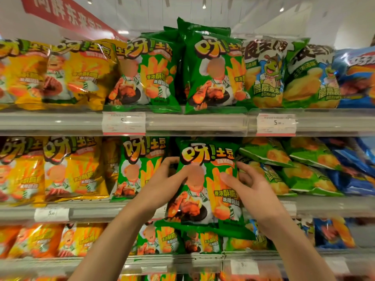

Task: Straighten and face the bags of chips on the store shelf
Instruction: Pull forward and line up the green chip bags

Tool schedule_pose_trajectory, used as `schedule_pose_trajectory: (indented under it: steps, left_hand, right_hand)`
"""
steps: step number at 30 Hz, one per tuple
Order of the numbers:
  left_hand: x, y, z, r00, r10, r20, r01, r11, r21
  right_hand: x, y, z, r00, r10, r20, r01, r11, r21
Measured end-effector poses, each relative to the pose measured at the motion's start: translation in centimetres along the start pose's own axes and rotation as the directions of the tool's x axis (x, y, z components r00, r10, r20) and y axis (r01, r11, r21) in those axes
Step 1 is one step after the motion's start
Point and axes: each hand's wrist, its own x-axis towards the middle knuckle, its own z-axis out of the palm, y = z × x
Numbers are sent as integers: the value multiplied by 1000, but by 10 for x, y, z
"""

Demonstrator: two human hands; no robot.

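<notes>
We are holding one green bag of chips [207,183] between both hands in the lower middle of the frame, in front of the middle shelf [97,211]. Our left hand [162,185] is closing on the bag's left edge, fingers curling behind its upper left corner and the thumb lying across the front. Our right hand [251,189] is gripping the right edge, thumb pressing on the printed face and fingers reaching around the side. So the bag is sitting directly between the two grips, about equally near to each.

The bag's long axis is running top to bottom, nearly upright, with only a slight tilt. Its printed front is facing us and its logo is reading the right way up. Its bottom edge is hanging below the shelf lip, overlapping the price rail, so the bag appears to be out in front of the row rather than seated in it; the blur makes this hard to confirm.

Just to the left in the frame, a neighbouring green bag [140,167] is standing upright. To the right, the lighter green bags [267,155] are lying tipped over on their sides, long axes slanting down toward the right of the frame.

We judge the coming move as pushing the bag straight back and up onto the shelf, keeping it vertical and facing forward.
</notes>
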Motion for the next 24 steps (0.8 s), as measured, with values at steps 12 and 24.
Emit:
schedule_pose_trajectory:
  steps: [12,24]
  left_hand:
    - [-40,-35,-60,971,137,-194,-157,983,-96]
    - [-50,-56,-107,913,202,-355,-219,976,-9]
  right_hand:
    - [-11,-8,49,996,-79,51,86,982,-166]
    - [82,2,78,990,135,-31,-100,543,-834]
